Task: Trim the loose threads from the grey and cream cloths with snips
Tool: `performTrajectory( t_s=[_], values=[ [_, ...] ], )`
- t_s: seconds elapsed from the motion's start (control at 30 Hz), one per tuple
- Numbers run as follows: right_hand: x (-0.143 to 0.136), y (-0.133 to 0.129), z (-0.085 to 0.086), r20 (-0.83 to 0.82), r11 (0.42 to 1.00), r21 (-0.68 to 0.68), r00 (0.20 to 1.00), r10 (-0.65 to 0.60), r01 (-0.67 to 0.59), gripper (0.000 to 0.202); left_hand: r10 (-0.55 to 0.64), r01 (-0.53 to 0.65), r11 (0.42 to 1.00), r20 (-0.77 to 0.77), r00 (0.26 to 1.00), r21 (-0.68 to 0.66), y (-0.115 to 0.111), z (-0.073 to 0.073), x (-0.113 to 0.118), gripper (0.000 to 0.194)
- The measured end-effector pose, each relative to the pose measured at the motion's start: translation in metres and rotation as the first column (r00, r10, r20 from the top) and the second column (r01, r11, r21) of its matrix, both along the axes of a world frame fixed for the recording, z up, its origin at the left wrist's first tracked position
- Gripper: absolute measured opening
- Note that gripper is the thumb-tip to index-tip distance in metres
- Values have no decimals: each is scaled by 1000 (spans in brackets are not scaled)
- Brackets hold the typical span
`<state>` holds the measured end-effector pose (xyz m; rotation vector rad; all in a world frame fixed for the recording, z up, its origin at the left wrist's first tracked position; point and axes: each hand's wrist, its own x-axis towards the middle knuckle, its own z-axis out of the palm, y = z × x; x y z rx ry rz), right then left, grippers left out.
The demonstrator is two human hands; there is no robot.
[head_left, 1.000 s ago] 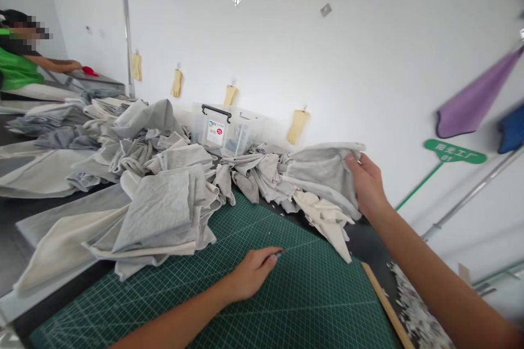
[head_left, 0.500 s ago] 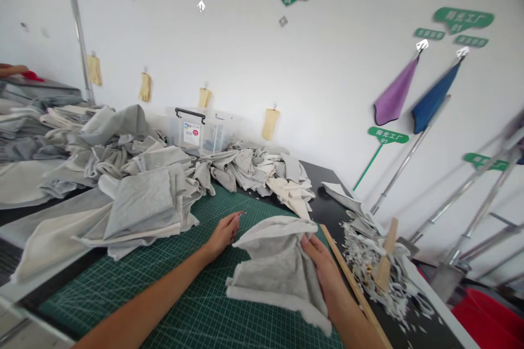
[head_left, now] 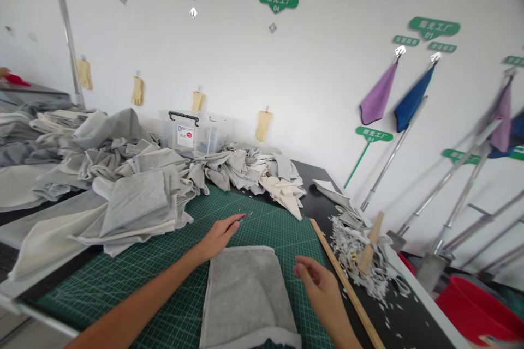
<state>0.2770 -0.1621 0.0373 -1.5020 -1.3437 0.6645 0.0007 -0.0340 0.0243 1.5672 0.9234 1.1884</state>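
A grey piece of cloth (head_left: 245, 294) lies flat on the green cutting mat (head_left: 164, 267) right in front of me. My right hand (head_left: 317, 283) hovers just off its right edge, fingers loosely apart, holding nothing. My left hand (head_left: 219, 234) rests on the mat just beyond the cloth's far left corner. It pinches a small thin tool (head_left: 245, 216) between thumb and fingertips; I cannot tell what kind of tool it is.
Heaps of grey and cream cloth (head_left: 135, 185) crowd the mat's left and far sides. A clear plastic box (head_left: 184, 131) stands by the wall. A wooden ruler (head_left: 344, 283) lines the mat's right edge, with cloth scraps (head_left: 360, 251) and a red bin (head_left: 475, 311) beyond.
My right hand brought the grey cloth from the far pile down onto the mat, spread it flat and let go. My left hand stayed on the mat. My view swung right.
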Motion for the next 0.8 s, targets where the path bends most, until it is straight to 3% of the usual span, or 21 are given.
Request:
performTrajectory(
  t_s=[0.17, 0.23, 0.33, 0.5, 0.6, 0.8],
  values=[
    [-33, -5, 11, 10, 994, 25, 994, 110, -110, 27, 48, 23, 953, -227, 973, 301, -32, 25, -2, 43],
    [-46, 3, 10, -73, 987, 25, 985, 158, -157, 27, 21, 84, 944, -311, 950, 320, -47, 29, 3, 43],
    [-63, 19, 8, -248, 974, 18, 943, 222, -225, 31, -107, 210, 946, -376, 920, 246, -65, 29, 16, 41],
    [-74, 29, -2, -557, 955, -63, 804, 207, -289, 42, -200, 224, 972, -263, 944, 67, -71, 15, 36, 47],
    [-76, 27, -13, -683, 963, -44, 711, 165, -266, 37, -214, 233, 971, -250, 944, 46, -70, 2, 43, 49],
    [-77, 26, -26, -709, 941, 83, 644, 287, -328, 21, -235, 280, 954, -312, 921, 108, -76, -14, 52, 52]
  ],
)
